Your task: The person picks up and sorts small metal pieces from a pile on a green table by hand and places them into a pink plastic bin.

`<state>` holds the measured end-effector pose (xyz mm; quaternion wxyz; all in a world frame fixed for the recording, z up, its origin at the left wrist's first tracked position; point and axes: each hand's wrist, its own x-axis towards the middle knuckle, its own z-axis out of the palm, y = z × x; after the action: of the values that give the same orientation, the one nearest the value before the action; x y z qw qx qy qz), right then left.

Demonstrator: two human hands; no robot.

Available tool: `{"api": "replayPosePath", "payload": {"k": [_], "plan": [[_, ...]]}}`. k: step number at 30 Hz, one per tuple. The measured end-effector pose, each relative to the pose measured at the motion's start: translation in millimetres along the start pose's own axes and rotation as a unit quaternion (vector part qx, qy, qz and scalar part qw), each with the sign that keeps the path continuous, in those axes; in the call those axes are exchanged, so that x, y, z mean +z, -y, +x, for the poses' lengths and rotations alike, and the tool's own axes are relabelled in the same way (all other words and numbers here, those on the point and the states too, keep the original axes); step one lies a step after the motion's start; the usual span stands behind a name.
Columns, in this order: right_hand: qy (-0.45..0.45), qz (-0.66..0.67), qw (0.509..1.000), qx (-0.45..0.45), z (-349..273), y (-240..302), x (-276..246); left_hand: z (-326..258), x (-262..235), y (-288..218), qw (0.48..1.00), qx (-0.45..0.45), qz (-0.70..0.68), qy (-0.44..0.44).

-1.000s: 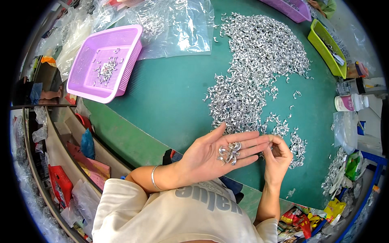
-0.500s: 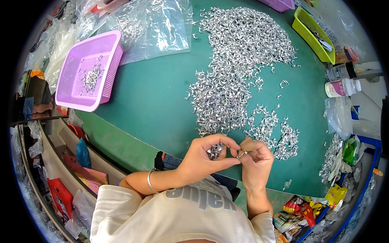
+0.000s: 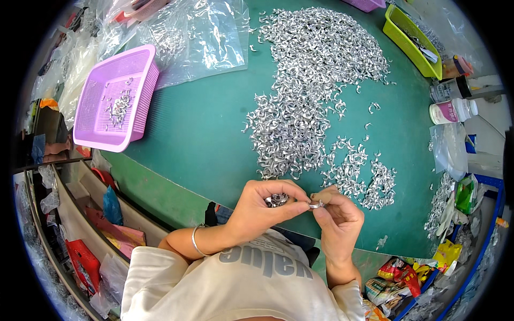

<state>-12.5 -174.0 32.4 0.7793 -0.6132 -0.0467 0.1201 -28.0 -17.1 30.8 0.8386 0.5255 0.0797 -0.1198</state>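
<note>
Near the front edge of the green tabletop (image 3: 203, 134), just above the person's chest, the two bare hands meet. Cupped around a small clutch of shiny silver metal rings (image 3: 277, 200), the left hand (image 3: 262, 206) has its fingers curled closed over them, and its thumb and forefinger reach right to pinch a single silver metal ring (image 3: 316, 204). From the other side the right hand (image 3: 334, 214) grips that same ring between thumb and fingertips, so both hands are closed on it and touching each other. A thin silver bangle (image 3: 196, 240) sits on the left wrist. Beyond the hands, toward the far side of the table, a large loose heap of small curved silver metal pieces (image 3: 316, 75) spreads across the green surface, and a smaller scatter of the same pieces (image 3: 358, 171) lies just beyond and right of the right hand. On the far left a pink plastic mesh basket (image 3: 99, 134) rests on the table with a few silver pieces inside it, and just beyond it lies a crumpled clear plastic bag (image 3: 203, 37). At the far right corner stands a lime-green rectangular plastic tray (image 3: 409, 45), and near it at the right edge lie two white plastic bottles (image 3: 452, 101) on their sides. Colourful packets and bags crowd the floor at the near right.
</note>
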Motion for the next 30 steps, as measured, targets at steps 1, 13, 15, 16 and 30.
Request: {"api": "replayPosePath", "payload": {"k": [1,13,15,16,30], "plan": [[0.000,0.001,1.000,0.001,0.2,0.1,0.3,0.1,0.3,0.2,1.000,-0.004,-0.006,-0.002],[0.004,-0.072,0.996,-0.044,1.8,3.5,2.5,0.9,-0.4,1.4,1.000,-0.005,-0.027,-0.006],[0.003,-0.096,0.993,-0.063,2.6,3.9,3.4,1.1,-0.7,0.5,1.000,0.018,0.001,-0.009],[0.008,-0.118,0.990,-0.081,3.3,4.9,3.8,1.1,-0.7,0.1,0.999,0.029,0.016,-0.011],[0.037,0.077,0.994,0.068,-0.5,4.4,4.6,-1.5,1.4,-0.1,0.995,0.094,0.043,-0.010]]}}
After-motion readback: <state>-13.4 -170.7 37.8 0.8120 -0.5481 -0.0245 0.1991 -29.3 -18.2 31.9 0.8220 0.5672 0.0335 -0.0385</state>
